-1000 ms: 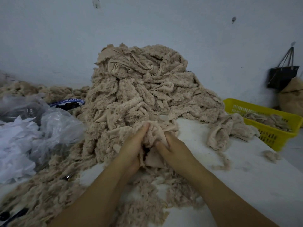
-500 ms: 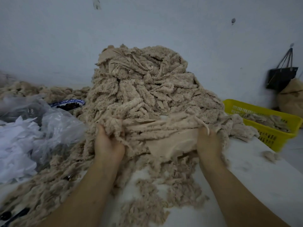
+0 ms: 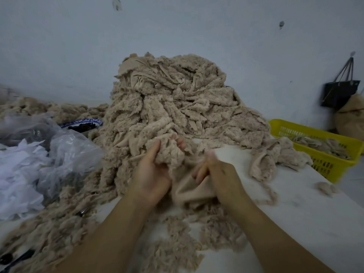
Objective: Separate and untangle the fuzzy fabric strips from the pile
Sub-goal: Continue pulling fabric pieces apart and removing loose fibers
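So the fuzzy strip [image 3: 171, 154] being worked on sits right at the front foot of the big pile [image 3: 171, 101], bunched up between both hands just above the white worktop [image 3: 295, 223]. The left hand [image 3: 151, 174] is palm-up with its grip curled round the fluffy end, fingertips poking out over the top. The right hand [image 3: 218, 172] is knuckles-up, grip pinched tight on the smooth backing side of the same piece, down where it folds. That hand's a bit blurry, so I can't make out the exact finger placement. The strip's far edge touches the pile, can't tell if it's tangled in there.

Loose fluff [image 3: 177, 245] is scattered over the worktop under the forearms. A smaller clump [image 3: 264, 162] lies just to the right, and past it there's a yellow basket [image 3: 325, 164] with more strips inside. Over on the left: a clear plastic bag [image 3: 65, 152], white scraps [image 3: 17, 174], and a blue-rimmed bowl [image 3: 82, 123] tucked against the pile. A black bag [image 3: 338, 93] hangs on the wall.
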Demonstrator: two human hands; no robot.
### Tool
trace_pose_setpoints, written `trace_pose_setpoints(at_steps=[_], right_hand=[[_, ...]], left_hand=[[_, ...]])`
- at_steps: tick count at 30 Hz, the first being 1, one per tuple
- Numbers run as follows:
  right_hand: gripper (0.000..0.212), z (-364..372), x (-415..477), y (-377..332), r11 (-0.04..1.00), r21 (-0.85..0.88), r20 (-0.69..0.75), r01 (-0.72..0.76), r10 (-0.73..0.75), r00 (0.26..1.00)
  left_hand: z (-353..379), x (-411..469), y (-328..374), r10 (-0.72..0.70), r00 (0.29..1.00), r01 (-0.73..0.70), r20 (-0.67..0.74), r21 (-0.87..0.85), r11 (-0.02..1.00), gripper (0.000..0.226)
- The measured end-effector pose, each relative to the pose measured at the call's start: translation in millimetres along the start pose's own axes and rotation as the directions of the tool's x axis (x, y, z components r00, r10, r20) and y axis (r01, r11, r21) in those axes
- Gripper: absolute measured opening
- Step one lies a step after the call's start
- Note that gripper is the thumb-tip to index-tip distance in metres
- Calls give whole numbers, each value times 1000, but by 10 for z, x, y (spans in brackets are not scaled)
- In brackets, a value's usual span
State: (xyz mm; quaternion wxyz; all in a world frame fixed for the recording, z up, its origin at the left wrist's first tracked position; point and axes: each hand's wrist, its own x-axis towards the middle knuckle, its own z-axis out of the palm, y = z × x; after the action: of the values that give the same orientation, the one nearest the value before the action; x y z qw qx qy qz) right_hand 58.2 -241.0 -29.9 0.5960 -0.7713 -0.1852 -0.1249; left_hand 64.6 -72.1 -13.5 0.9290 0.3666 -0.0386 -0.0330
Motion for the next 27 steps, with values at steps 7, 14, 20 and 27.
trace_pose_setpoints(at_steps=[7,14,20,27], right_hand=[[22,216,43,116,962,-260,119,80,-50,992],[38,19,142,162,938,-345,53,-34,56,997],[47,-72,176,186,970,-164,-325,-182,121,938],[38,-249,281,241,914,287,-571,-287,404,714]], left_hand=[[140,-58,-180,-68,996,55,59,199,978,49],[-76,102,20,52,994,-60,-91,-85,995,47],[-103,120,75,64,991,-92,-114,-259,962,37],[-167,144,149,-5,992,-30,-129,-265,964,60]])
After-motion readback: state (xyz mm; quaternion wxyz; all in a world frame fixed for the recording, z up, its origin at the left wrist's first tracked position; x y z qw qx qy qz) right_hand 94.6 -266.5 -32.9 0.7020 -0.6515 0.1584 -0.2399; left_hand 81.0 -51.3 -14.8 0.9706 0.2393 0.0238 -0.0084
